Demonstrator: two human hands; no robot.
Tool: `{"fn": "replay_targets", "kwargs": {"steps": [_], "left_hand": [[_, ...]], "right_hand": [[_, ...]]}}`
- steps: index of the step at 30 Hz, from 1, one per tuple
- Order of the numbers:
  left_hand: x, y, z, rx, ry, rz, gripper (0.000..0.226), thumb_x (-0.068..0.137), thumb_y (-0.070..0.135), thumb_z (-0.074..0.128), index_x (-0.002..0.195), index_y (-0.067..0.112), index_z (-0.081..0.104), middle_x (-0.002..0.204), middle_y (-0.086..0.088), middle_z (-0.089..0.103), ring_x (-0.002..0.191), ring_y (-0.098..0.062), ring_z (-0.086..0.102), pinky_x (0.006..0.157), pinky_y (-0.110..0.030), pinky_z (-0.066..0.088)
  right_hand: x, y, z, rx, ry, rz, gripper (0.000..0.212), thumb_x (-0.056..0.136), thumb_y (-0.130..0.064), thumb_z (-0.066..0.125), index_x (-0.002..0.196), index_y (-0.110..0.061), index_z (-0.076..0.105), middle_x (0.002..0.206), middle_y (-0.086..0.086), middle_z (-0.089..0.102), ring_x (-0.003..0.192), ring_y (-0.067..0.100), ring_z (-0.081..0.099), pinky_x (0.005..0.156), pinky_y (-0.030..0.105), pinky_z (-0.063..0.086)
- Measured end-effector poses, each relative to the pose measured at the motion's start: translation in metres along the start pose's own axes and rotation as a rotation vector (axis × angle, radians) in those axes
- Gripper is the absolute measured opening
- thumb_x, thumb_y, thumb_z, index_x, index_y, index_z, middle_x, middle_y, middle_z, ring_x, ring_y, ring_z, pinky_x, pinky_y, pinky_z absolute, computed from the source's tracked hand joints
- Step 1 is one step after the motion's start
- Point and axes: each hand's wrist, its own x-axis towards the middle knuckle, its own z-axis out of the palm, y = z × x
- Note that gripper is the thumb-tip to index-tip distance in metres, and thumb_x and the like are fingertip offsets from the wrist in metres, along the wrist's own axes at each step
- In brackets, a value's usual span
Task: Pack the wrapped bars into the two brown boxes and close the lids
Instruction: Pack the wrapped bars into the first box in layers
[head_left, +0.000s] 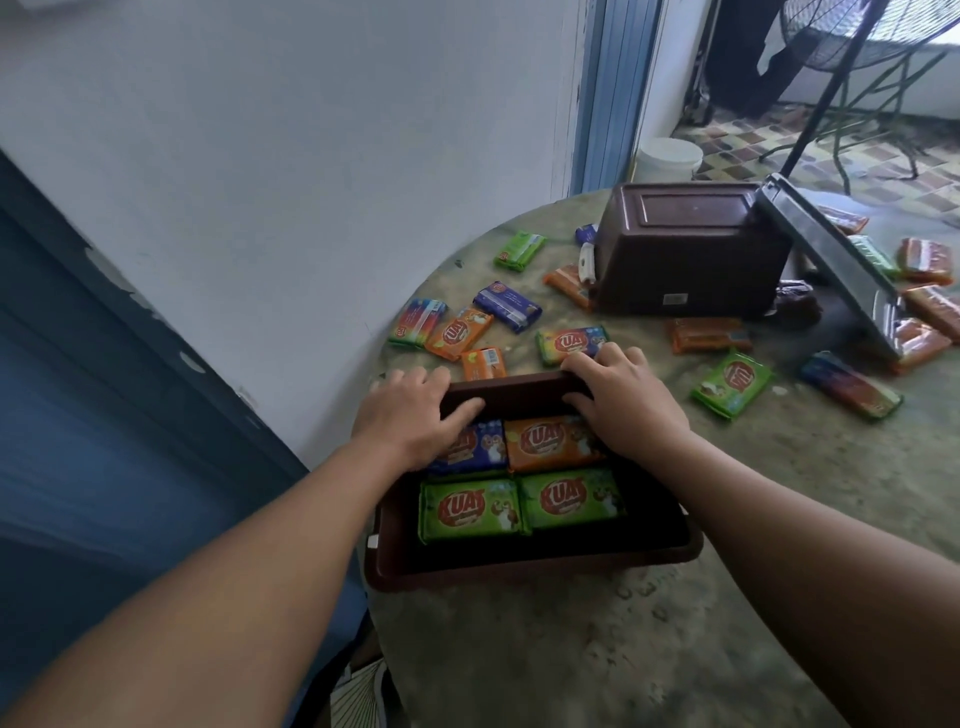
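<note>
The near brown box (519, 569) sits open on the table in front of me. Inside lie two green bars (467, 512), an orange bar (545, 441) and a blue bar (483, 449), flat and side by side. My left hand (410, 415) curls over the box's far rim at its left corner, with the fingers over the blue bar. At the right corner my right hand (623, 405) grips the same rim. The second brown box (685, 249) lies tipped on its side at the back, its lid (831, 275) hanging open to the right. Several loose wrapped bars (732, 382) are scattered between and around the boxes.
The round, worn green table (571, 649) ends close to the near box's left side, next to a white and blue wall. Beyond the table's far edge stand a white bucket (667, 158) and a fan stand (841, 78) on a tiled floor.
</note>
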Motion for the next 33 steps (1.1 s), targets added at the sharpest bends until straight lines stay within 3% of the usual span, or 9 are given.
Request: {"fn": "replay_targets", "kwargs": {"steps": [4, 7, 11, 14, 18, 24, 26, 29, 33], "left_hand": [[0.008, 0.008, -0.024, -0.271, -0.238, -0.158, 0.087, 0.091, 0.082, 0.002, 0.143, 0.030, 0.050, 0.149, -0.016, 0.051, 0.136, -0.038, 0.045, 0.113, -0.053, 0.034], [0.020, 0.016, -0.036, -0.480, -0.307, -0.304, 0.086, 0.097, 0.078, 0.014, 0.153, 0.021, 0.047, 0.160, -0.019, 0.038, 0.147, -0.036, 0.036, 0.122, -0.046, 0.026], [0.055, 0.022, -0.038, -0.513, -0.285, -0.375, 0.094, 0.096, 0.079, 0.015, 0.134, 0.009, 0.064, 0.144, -0.018, 0.056, 0.129, -0.036, 0.053, 0.112, -0.044, 0.037], [0.091, 0.025, -0.037, -0.473, -0.336, -0.354, 0.086, 0.096, 0.077, 0.028, 0.128, 0.005, 0.063, 0.114, -0.015, 0.069, 0.099, -0.032, 0.068, 0.095, -0.040, 0.051], [0.127, 0.031, -0.037, -0.321, -0.534, -0.289, 0.072, 0.096, 0.065, 0.054, 0.133, 0.002, 0.056, 0.110, -0.014, 0.068, 0.087, -0.027, 0.068, 0.076, -0.036, 0.055], [0.150, 0.044, -0.018, -0.156, -0.646, -0.202, 0.074, 0.103, 0.059, 0.046, 0.152, 0.004, 0.042, 0.155, -0.016, 0.046, 0.139, -0.032, 0.049, 0.110, -0.040, 0.042], [0.154, 0.050, -0.009, -0.179, -0.641, -0.209, 0.087, 0.099, 0.065, 0.050, 0.157, 0.003, 0.030, 0.159, -0.016, 0.039, 0.143, -0.034, 0.044, 0.112, -0.040, 0.039], [0.164, 0.052, 0.016, -0.209, -0.612, -0.298, 0.127, 0.070, 0.072, 0.080, 0.158, 0.004, 0.017, 0.153, -0.019, 0.046, 0.134, -0.039, 0.051, 0.104, -0.044, 0.046], [0.169, 0.056, 0.033, -0.227, -0.561, -0.261, 0.127, 0.063, 0.050, 0.089, 0.154, 0.008, 0.010, 0.136, -0.019, 0.056, 0.119, -0.039, 0.059, 0.098, -0.046, 0.052]], "right_hand": [[-0.003, 0.000, 0.000, -0.011, 0.004, -0.011, 0.037, 0.100, -0.051, 0.054, 0.133, -0.033, 0.050, 0.126, 0.005, 0.051, 0.118, 0.031, 0.043, 0.086, 0.045, 0.050], [-0.001, -0.003, -0.003, 0.011, 0.002, 0.034, 0.044, 0.100, -0.065, 0.038, 0.127, -0.034, 0.054, 0.125, 0.005, 0.054, 0.119, 0.031, 0.045, 0.091, 0.046, 0.049], [0.016, -0.009, -0.016, 0.030, -0.026, 0.040, 0.057, 0.103, -0.064, 0.021, 0.115, -0.031, 0.067, 0.123, 0.006, 0.065, 0.119, 0.032, 0.055, 0.095, 0.045, 0.048], [0.041, -0.011, -0.025, 0.096, -0.074, 0.101, 0.062, 0.105, -0.063, 0.018, 0.121, -0.031, 0.069, 0.129, 0.005, 0.067, 0.123, 0.032, 0.058, 0.098, 0.045, 0.049], [0.082, -0.005, -0.024, 0.136, -0.219, 0.211, 0.052, 0.106, -0.056, 0.031, 0.120, -0.024, 0.070, 0.126, 0.008, 0.067, 0.122, 0.032, 0.059, 0.099, 0.040, 0.048], [0.127, 0.008, -0.008, -0.004, -0.359, 0.230, 0.036, 0.098, -0.043, 0.058, 0.126, -0.023, 0.066, 0.127, 0.007, 0.067, 0.116, 0.029, 0.061, 0.099, 0.039, 0.050], [0.135, 0.010, 0.000, -0.048, -0.368, 0.253, 0.046, 0.096, -0.041, 0.060, 0.139, -0.024, 0.057, 0.136, 0.011, 0.059, 0.122, 0.034, 0.056, 0.101, 0.040, 0.048], [0.143, 0.014, 0.013, -0.107, -0.407, 0.261, 0.067, 0.093, -0.034, 0.065, 0.153, -0.024, 0.037, 0.151, 0.013, 0.042, 0.133, 0.039, 0.046, 0.108, 0.046, 0.044], [0.147, 0.019, 0.029, -0.173, -0.495, 0.224, 0.088, 0.086, -0.018, 0.069, 0.161, -0.026, 0.023, 0.157, 0.012, 0.037, 0.138, 0.038, 0.044, 0.109, 0.043, 0.045]]}}
